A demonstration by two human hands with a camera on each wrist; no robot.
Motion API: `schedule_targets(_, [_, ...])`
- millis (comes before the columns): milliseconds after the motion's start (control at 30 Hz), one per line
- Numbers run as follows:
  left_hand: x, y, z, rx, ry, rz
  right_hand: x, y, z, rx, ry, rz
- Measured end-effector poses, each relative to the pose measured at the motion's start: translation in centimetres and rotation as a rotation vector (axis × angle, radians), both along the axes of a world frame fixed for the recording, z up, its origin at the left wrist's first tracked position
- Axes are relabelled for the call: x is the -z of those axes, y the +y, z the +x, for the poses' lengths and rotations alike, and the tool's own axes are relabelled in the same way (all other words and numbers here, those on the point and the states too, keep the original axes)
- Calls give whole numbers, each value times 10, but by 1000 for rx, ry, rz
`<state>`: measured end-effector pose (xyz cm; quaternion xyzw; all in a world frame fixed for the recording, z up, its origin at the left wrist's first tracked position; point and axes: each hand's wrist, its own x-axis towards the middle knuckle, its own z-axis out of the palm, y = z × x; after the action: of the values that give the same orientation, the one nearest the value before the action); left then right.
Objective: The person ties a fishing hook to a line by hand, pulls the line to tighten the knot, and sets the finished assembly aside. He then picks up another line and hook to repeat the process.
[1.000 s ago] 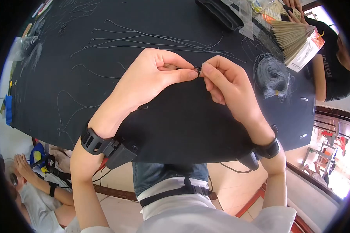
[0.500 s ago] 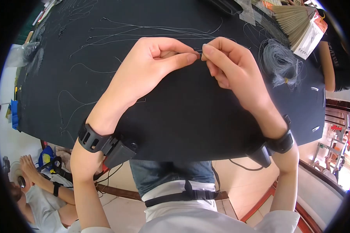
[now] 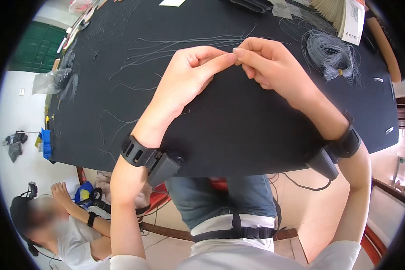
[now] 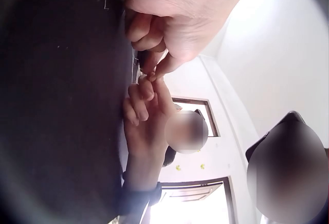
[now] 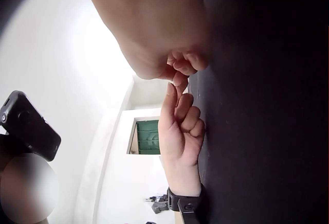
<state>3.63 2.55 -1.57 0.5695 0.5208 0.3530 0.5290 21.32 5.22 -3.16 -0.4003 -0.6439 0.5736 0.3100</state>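
Note:
In the head view my left hand [image 3: 186,72] and right hand [image 3: 274,65] meet fingertip to fingertip above the black table [image 3: 243,130]. Thumb and forefinger of each pinch a thin line, now mostly hidden by the fingertips. Both wrist views show the pinching fingers close together; the right hand's other fingers are curled. Behind the hands, several thin grey lines [image 3: 166,42] lie stretched across the tabletop. To the right of my right hand is a coiled bundle of similar line [image 3: 328,51], tied with a yellowish band.
A fanned stack of card-like sheets [image 3: 330,11] stands at the back right, near a black pouch [image 3: 252,5]. Clear plastic bags [image 3: 49,83] lie along the left edge. One person [image 3: 74,238] sits at lower left; another person's arm [image 3: 384,49] rests at the right.
The head view has shifted, so the table's left side shows more. The fingertips have drawn together, covering the short stretch of line seen between them earlier.

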Motion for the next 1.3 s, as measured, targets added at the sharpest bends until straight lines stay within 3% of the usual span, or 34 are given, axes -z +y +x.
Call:
schedule_targets(67, [1, 0, 0, -20, 16, 16, 2, 0, -2, 8, -9, 86])
schedule_targets(400, [0, 1, 3, -59, -11, 87, 1, 1, 0, 8, -28, 21])
schedule_targets(900, [-2, 1, -6, -113, -256, -78, 2, -1, -5, 1, -15, 167])
schedule_targets(1100, [-1, 3, -8, -126, -169, -8, 7, -1, -6, -100, -95, 241])
schedule_targets(1300, [-3, 0, -4, -124, -75, 25, 1, -1, -6, -33, -122, 235])
